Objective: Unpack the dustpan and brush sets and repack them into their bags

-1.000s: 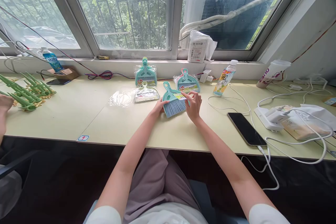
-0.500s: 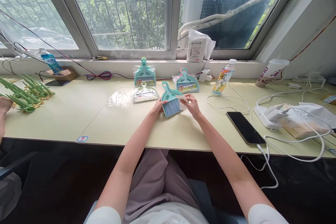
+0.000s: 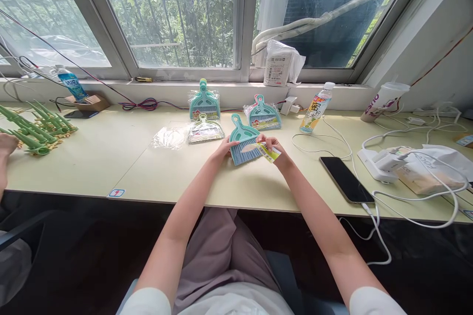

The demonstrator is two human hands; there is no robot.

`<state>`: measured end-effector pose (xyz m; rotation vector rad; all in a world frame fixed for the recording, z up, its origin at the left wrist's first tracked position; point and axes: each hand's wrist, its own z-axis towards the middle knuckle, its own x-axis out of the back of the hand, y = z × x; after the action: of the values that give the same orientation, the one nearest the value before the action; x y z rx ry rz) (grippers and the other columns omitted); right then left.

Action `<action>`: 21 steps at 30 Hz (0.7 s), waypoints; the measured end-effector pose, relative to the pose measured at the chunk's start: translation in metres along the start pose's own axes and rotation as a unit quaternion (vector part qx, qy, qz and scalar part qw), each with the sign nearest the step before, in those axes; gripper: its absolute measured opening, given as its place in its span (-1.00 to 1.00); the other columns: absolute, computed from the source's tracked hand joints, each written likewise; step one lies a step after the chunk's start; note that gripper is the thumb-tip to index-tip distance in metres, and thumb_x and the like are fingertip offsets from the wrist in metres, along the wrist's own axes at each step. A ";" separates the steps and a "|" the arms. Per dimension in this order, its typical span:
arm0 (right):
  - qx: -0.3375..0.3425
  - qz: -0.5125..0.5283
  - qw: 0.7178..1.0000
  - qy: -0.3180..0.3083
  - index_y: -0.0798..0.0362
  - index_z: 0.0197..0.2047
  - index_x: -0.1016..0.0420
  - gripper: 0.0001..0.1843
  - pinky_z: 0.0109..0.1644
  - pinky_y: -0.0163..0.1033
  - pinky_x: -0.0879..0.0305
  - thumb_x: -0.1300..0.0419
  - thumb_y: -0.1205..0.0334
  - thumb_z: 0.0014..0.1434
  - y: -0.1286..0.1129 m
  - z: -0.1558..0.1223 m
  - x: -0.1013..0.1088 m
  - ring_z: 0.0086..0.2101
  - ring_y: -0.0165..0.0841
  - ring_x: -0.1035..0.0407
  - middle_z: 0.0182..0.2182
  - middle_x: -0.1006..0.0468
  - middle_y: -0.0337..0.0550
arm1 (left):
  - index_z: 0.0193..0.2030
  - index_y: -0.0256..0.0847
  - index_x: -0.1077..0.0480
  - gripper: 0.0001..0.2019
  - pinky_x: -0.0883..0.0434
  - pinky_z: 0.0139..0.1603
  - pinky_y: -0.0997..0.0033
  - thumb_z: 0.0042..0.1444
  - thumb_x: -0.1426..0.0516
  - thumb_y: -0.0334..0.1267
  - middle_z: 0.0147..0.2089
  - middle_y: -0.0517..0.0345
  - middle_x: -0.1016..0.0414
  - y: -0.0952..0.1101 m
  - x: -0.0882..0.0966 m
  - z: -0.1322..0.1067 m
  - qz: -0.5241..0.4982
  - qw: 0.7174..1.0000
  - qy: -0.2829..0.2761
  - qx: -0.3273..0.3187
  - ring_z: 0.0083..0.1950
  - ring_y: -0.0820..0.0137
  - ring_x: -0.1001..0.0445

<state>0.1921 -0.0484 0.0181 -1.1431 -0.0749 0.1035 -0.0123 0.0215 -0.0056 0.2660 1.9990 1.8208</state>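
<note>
A teal dustpan-and-brush set with blue-grey bristles is tilted above the table in front of me. My left hand grips its left edge, thumb on top. In my right hand, pinched between fingers and thumb, is a yellow-green and white printed label; its pale end lies across the bristles. Behind stand two wrapped stacks, a teal brush set on the left and another teal brush set on the right. A pale-rimmed wrapped brush set lies flat beside crumpled clear plastic.
Toward the right stand a drink bottle and a paper-white cup. A black phone lies at the table's front edge, plugged into a white cable. Green plastic parts and another person's hand are at far left.
My right hand has moved slightly right and turned, so the label's printed yellow-green side now shows. My left hand keeps its hold on the dustpan-and-brush set.
</note>
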 end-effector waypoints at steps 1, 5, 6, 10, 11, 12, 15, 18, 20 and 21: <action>0.000 0.014 1.000 -0.008 -0.03 -0.80 0.04 -0.36 -0.21 -0.07 -0.30 -0.23 -0.23 -0.12 0.000 0.000 -0.001 -0.27 -0.19 -0.32 -0.43 -0.39 -0.07 | 0.02 -0.16 -0.39 -0.54 -0.45 -0.25 0.37 -0.07 -0.29 -0.21 -0.17 0.03 -0.53 0.001 -0.002 -0.002 0.000 1.000 -0.022 -0.004 -0.24 0.29 -0.52; -0.005 0.017 1.000 -0.013 -0.06 -0.78 0.17 -0.27 -0.18 -0.02 -0.31 -0.13 -0.43 -0.14 0.002 -0.001 -0.008 -0.33 -0.15 -0.32 -0.66 -0.14 -0.14 | -0.02 -0.20 -0.44 -0.57 -0.44 -0.22 0.35 -0.05 -0.31 -0.16 -0.19 0.01 -0.55 0.006 -0.013 -0.014 -0.003 0.992 -0.123 0.017 -0.24 0.26 -0.53; -0.008 0.013 1.000 -0.015 -0.07 -0.77 0.17 -0.27 -0.16 -0.01 -0.32 -0.11 -0.45 -0.14 0.003 -0.001 -0.009 -0.32 -0.14 -0.33 -0.67 -0.12 -0.15 | -0.03 -0.22 -0.44 -0.57 -0.44 -0.23 0.35 -0.05 -0.32 -0.14 -0.20 0.01 -0.55 0.007 -0.016 -0.016 -0.005 0.989 -0.142 0.029 -0.24 0.26 -0.53; -0.017 0.025 0.999 -0.034 -0.07 -0.76 0.13 -0.28 -0.11 0.01 -0.33 -0.14 -0.47 -0.18 0.007 -0.002 -0.012 -0.31 -0.14 -0.36 -0.68 -0.15 -0.17 | -0.05 -0.26 -0.44 -0.55 -0.43 -0.22 0.38 -0.06 -0.32 -0.10 -0.17 0.00 -0.56 0.009 -0.021 -0.019 -0.017 0.982 -0.183 0.048 -0.24 0.27 -0.54; -0.019 0.028 0.999 -0.043 -0.07 -0.76 0.12 -0.28 -0.10 0.02 -0.33 -0.16 -0.46 -0.19 0.008 -0.002 -0.013 -0.31 -0.14 -0.37 -0.68 -0.17 -0.17 | -0.04 -0.27 -0.44 -0.54 -0.43 -0.22 0.38 -0.06 -0.33 -0.10 -0.16 -0.01 -0.56 0.008 -0.021 -0.019 -0.020 0.981 -0.187 0.046 -0.23 0.28 -0.54; -0.021 0.031 0.998 -0.053 -0.08 -0.77 0.11 -0.28 -0.08 0.03 -0.32 -0.17 -0.45 -0.19 0.010 -0.002 -0.013 -0.29 -0.13 -0.37 -0.67 -0.20 -0.16 | -0.03 -0.28 -0.43 -0.53 -0.43 -0.22 0.39 -0.07 -0.33 -0.10 -0.15 -0.02 -0.56 0.008 -0.020 -0.018 -0.020 0.981 -0.189 0.044 -0.23 0.28 -0.55; -0.017 0.039 0.997 -0.070 -0.07 -0.78 0.07 -0.31 -0.02 0.04 -0.29 -0.20 -0.36 -0.11 0.012 -0.003 -0.013 -0.16 -0.10 -0.39 -0.58 -0.40 -0.09 | 0.00 -0.27 -0.41 -0.48 -0.43 -0.24 0.40 -0.09 -0.34 -0.08 -0.14 -0.02 -0.55 0.005 -0.016 -0.016 -0.012 0.984 -0.177 0.026 -0.22 0.29 -0.55; -0.015 0.061 0.996 -0.062 -0.04 -0.78 0.01 -0.36 0.04 0.06 -0.27 -0.22 -0.25 -0.05 0.012 -0.004 -0.011 -0.04 -0.08 -0.38 -0.35 -0.58 -0.06 | 0.02 -0.25 -0.40 -0.48 -0.43 -0.25 0.42 -0.04 -0.31 -0.04 -0.14 -0.02 -0.55 0.005 -0.013 -0.016 0.003 0.987 -0.162 0.010 -0.21 0.30 -0.54; -0.008 0.082 0.995 -0.058 -0.03 -0.78 -0.06 -0.38 0.07 0.08 -0.27 -0.21 -0.25 -0.03 0.011 -0.004 -0.010 -0.01 -0.07 -0.39 -0.21 -0.61 -0.07 | 0.03 -0.24 -0.39 -0.49 -0.43 -0.27 0.43 -0.02 -0.30 -0.02 -0.14 -0.02 -0.55 0.006 -0.014 -0.017 0.005 0.987 -0.160 0.008 -0.22 0.31 -0.54; -0.003 0.090 0.994 -0.058 -0.03 -0.77 -0.10 -0.39 0.08 0.10 -0.26 -0.19 -0.27 -0.01 0.011 -0.005 -0.010 0.00 -0.07 -0.39 -0.16 -0.61 -0.06 | 0.03 -0.24 -0.40 -0.48 -0.43 -0.29 0.43 -0.03 -0.31 -0.03 -0.16 -0.02 -0.55 0.007 -0.015 -0.019 -0.006 0.989 -0.150 0.004 -0.23 0.30 -0.54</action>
<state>0.1821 -0.0494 0.0065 -1.1475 -0.0757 0.3302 -0.0083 -0.0003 0.0052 0.4972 1.7947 1.6539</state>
